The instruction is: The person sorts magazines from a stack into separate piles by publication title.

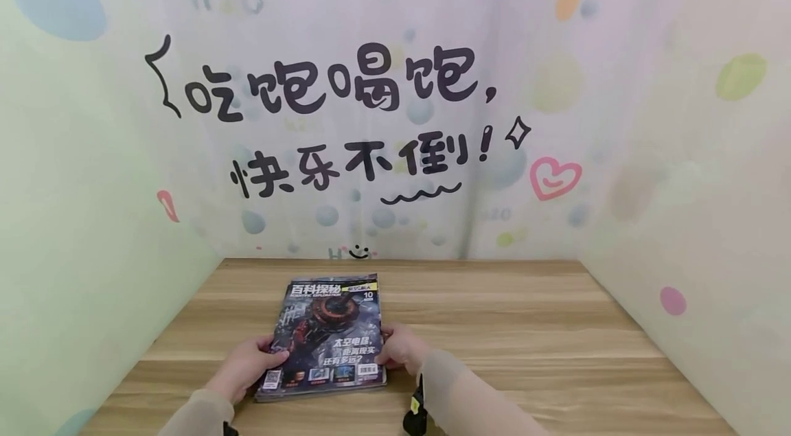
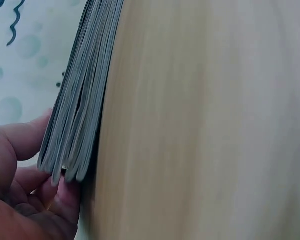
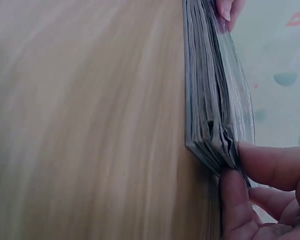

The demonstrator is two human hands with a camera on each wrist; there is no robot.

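Observation:
A stack of magazines (image 1: 334,333) lies on the wooden table with a dark, space-themed cover facing up. At its left side, my left hand (image 1: 247,362) holds the edge with the thumb on the cover. My right hand (image 1: 400,347) grips the opposite side, near the lower right corner. In the left wrist view, the stacked page edges (image 2: 82,100) show, with the left thumb (image 2: 30,135) above and curled fingers at the corner. The right wrist view shows the thumb (image 3: 275,165) on the top cover and a finger against the layered edges (image 3: 207,85).
The wooden table (image 1: 494,326) extends to both sides and in front of the stack. A printed back wall (image 1: 383,230) with large dark lettering rises at its far edge. Pale walls stand on the left (image 1: 80,182) and right (image 1: 692,216).

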